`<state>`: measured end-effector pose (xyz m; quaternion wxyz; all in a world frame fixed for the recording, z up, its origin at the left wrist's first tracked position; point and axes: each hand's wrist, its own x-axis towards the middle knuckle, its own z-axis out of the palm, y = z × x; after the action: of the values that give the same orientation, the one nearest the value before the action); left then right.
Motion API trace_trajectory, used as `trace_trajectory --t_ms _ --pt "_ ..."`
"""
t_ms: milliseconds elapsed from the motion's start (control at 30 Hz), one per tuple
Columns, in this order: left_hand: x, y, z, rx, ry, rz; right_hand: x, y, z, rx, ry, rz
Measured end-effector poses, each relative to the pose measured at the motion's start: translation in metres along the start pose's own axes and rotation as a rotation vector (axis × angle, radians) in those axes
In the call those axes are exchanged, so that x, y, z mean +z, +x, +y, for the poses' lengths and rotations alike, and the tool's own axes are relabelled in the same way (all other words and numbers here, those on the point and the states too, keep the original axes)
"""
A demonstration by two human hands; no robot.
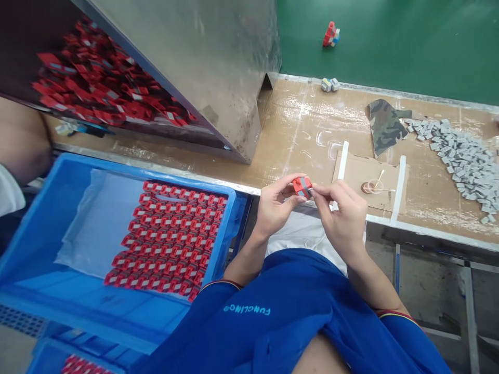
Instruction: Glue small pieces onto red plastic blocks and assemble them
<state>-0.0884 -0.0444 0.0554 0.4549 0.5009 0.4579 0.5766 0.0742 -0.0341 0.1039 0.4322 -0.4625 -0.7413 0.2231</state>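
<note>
Between the thumb and fingers of my left hand (276, 205) is a small red plastic part (301, 186) with a grey band across it. It is held just above the front edge of the cardboard-covered bench (307, 119). My right hand (343, 215) is closed in a pinch at the part's right side. A tiny dark or grey bit shows at those fingertips, too small to name. To the left, a blue crate (58, 179) holds rows of similar red parts (171, 239) beside a translucent sheet (105, 223).
A metal bin (218, 57) at upper left contains a heap of red parts (97, 78). Grey pieces (463, 156) are piled at right, near camouflage cloth (385, 124) and a taped cardboard sheet (362, 171). Beyond lies a green surface (390, 47). Another person's arm (25, 130) is at far left.
</note>
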Motion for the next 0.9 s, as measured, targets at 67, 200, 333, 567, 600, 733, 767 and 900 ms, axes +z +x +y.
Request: trace_trajectory --t_ms 67,200,333,567,600,733,767,900 --pt "0.0 0.001 0.001 0.007 0.004 -0.001 0.004 -0.002 -0.003 -0.019 -0.064 0.018" --pt "0.0 -0.001 0.001 -0.012 -0.007 0.011 0.011 -0.006 -0.008 -0.045 -0.224 0.025" --pt "-0.007 -0.004 0.001 -0.034 0.012 0.02 0.014 -0.01 -0.009 -0.053 -0.233 -0.011" --pt "-0.021 -0.009 0.006 -0.037 -0.001 -0.092 -0.002 -0.002 0.008 0.049 0.162 -0.199" --pt "-0.021 -0.009 0.008 -0.028 -0.005 -0.107 -0.005 0.0 0.01 0.063 0.194 -0.228" --pt "-0.019 -0.008 0.016 0.047 0.012 -0.149 -0.015 0.008 0.011 0.057 0.261 -0.298" --pt "-0.019 -0.007 0.018 0.062 0.028 -0.158 -0.017 0.009 0.011 0.051 0.267 -0.31" --pt "-0.017 -0.004 0.02 0.095 0.125 -0.19 -0.019 0.01 0.008 0.044 0.233 -0.33"
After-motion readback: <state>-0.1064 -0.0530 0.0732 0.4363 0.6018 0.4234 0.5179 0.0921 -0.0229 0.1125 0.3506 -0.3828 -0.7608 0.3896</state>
